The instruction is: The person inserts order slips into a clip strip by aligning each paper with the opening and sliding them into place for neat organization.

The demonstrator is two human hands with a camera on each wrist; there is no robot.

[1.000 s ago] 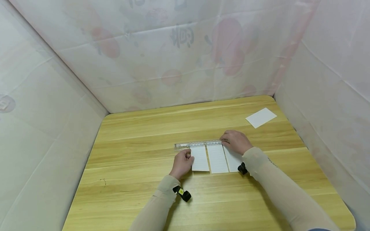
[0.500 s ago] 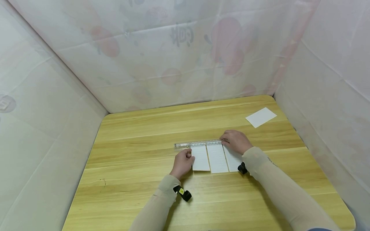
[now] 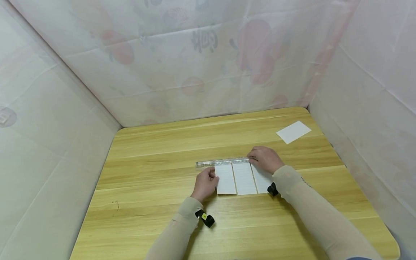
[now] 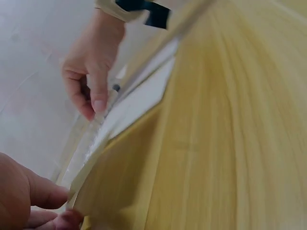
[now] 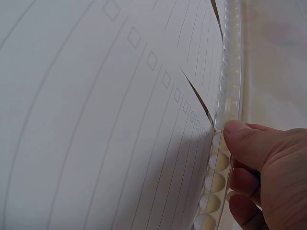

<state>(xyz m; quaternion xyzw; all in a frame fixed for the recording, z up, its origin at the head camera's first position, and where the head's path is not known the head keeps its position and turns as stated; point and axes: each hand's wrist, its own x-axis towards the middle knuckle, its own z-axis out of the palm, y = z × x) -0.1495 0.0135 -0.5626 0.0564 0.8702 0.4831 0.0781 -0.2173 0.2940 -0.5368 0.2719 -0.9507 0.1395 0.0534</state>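
Observation:
Three white ruled cards stand side by side in the head view: a left card (image 3: 225,179), a middle card (image 3: 244,179) and a right card (image 3: 261,179). Along their far edges lies a clear plastic ruler-like strip (image 3: 224,162) with a row of round bumps. My left hand (image 3: 205,183) pinches the left card at its left edge, and that card's near edge is slightly raised. My right hand (image 3: 265,159) holds the strip near its right end, thumb on top; hand and sleeve hide part of the right card. Small checkboxes and lines show on the paper (image 5: 96,115) in the right wrist view.
Another white card (image 3: 293,132) lies at an angle at the far right of the wooden table (image 3: 156,216). Pale printed cloth walls (image 3: 195,65) enclose the back and both sides. Each wrist wears a black camera band (image 3: 205,218).
The left card has shifted slightly right under my left hand, its near edge moving a little toward me. Its gap to the middle card looks narrower. My right hand and the strip stay put.

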